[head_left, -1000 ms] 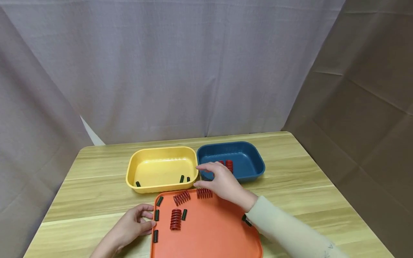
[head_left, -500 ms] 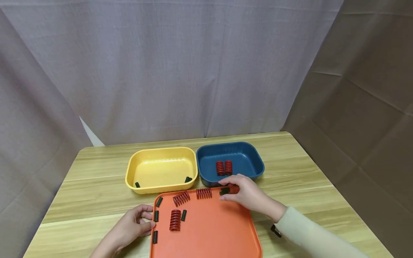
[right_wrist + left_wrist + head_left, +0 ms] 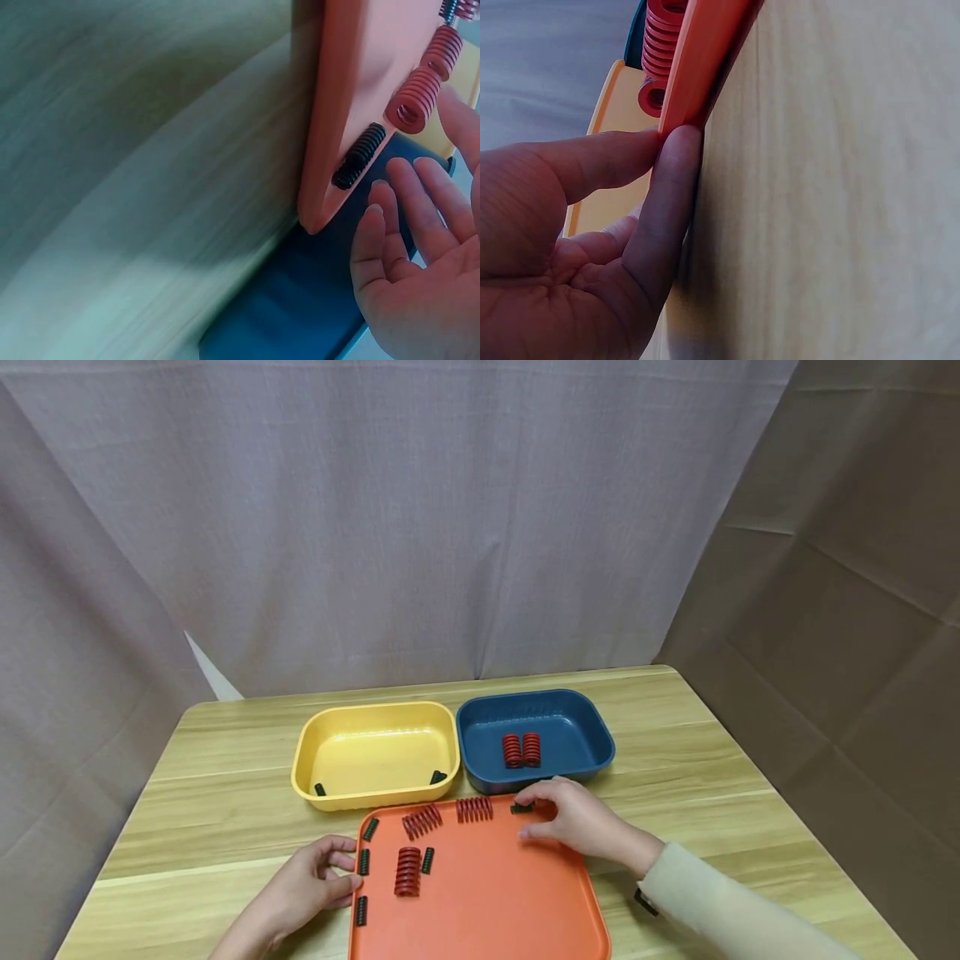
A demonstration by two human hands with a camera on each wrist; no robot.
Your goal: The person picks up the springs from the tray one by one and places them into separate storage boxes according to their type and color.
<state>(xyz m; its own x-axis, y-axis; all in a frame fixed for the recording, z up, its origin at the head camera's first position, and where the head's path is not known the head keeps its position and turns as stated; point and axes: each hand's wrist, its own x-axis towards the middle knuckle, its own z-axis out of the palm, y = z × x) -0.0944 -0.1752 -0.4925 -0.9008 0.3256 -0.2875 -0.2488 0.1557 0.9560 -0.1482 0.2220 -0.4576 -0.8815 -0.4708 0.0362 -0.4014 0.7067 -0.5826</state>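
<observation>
My left hand pinches the left rim of an orange tray; in the left wrist view the thumb and a finger meet at its edge. Over the tray's far right corner is my right hand, fingers and thumb apart, holding nothing. Close to its fingertips lie small black springs, partly overlapping, one beside the other. Larger red springs lie on the tray: one at the far rim, another slanted, a third nearer. Several more black springs sit along the left side.
Behind the tray stands a yellow box with several black springs in it. A blue box adjoins it on the right, holding two red springs. All rest on a wooden table, with grey curtain behind.
My right hand has moved right, from between the boxes to the tray's far right corner. Black springs in the yellow box's near right corner now lie together. My left hand stays put.
</observation>
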